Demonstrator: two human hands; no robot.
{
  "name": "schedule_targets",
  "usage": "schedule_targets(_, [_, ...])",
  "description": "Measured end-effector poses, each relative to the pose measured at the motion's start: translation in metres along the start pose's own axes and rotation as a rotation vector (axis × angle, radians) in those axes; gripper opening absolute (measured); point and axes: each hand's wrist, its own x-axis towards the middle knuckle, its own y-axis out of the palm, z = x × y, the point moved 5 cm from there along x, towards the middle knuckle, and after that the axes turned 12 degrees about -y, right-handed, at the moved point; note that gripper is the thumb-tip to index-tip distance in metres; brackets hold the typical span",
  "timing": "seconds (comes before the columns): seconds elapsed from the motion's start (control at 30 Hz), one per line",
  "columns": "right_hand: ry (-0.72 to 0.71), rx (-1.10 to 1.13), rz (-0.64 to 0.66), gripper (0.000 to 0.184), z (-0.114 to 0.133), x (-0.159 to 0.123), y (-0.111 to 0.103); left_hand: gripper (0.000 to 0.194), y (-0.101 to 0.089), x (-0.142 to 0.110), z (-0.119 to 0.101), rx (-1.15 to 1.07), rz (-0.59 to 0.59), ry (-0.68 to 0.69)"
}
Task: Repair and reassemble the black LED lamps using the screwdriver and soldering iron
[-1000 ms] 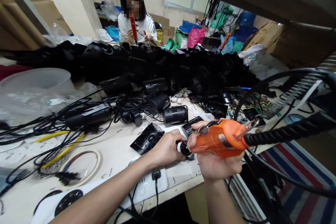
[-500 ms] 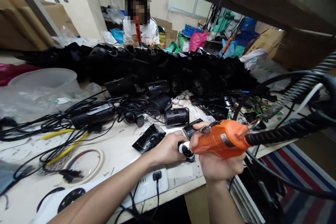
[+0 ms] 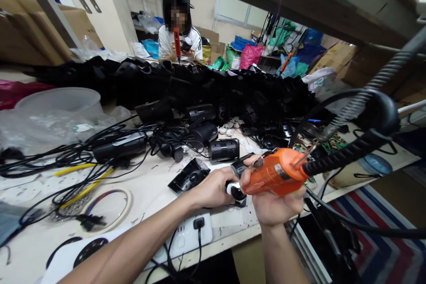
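My right hand (image 3: pixel 278 206) is wrapped round an orange electric screwdriver (image 3: pixel 278 172), tilted with its front end toward my left hand. A black ribbed cable runs off its back end. My left hand (image 3: pixel 216 188) is closed on a black plastic housing (image 3: pixel 240 203) on the table; most of this piece is hidden by my fingers and the tool. The screwdriver's tip is hidden too. Just left of my left hand lies an open black half-shell (image 3: pixel 189 175). Behind it a black cylindrical housing (image 3: pixel 224 149) rests on its side.
A long heap of black plastic parts (image 3: pixel 199 82) spans the back of the table. Tangled black cables (image 3: pixel 76 155), a tape roll (image 3: pixel 124 206) and a white power strip (image 3: pixel 203 230) lie to the left and front. Across the heap, a co-worker (image 3: pixel 179 40) holds a red screwdriver.
The screwdriver's back end and its spring and cable have shifted slightly left. My left hand stays in place. Across the table, the co-worker now shows a dark part in one hand.
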Motion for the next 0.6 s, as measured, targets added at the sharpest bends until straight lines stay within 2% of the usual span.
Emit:
schedule_targets(0.13, [0.010,-0.008,-0.080,0.050,0.001,-0.002,0.000,0.033,-0.001,-0.003,-0.002,0.026,0.004,0.013])
schedule_targets(0.33, [0.027,-0.018,-0.133,0.051,0.000,-0.006,-0.006,0.054,-0.002,-0.010,-0.008,0.135,-0.068,-0.029])
schedule_targets(0.5, [0.021,0.017,-0.123,0.055,-0.001,-0.007,-0.006,0.042,0.001,-0.012,-0.012,0.236,-0.109,-0.040])
schedule_targets(0.6, [-0.011,0.027,-0.108,0.052,0.001,-0.006,-0.006,0.042,0.002,-0.011,-0.010,0.238,-0.105,-0.042])
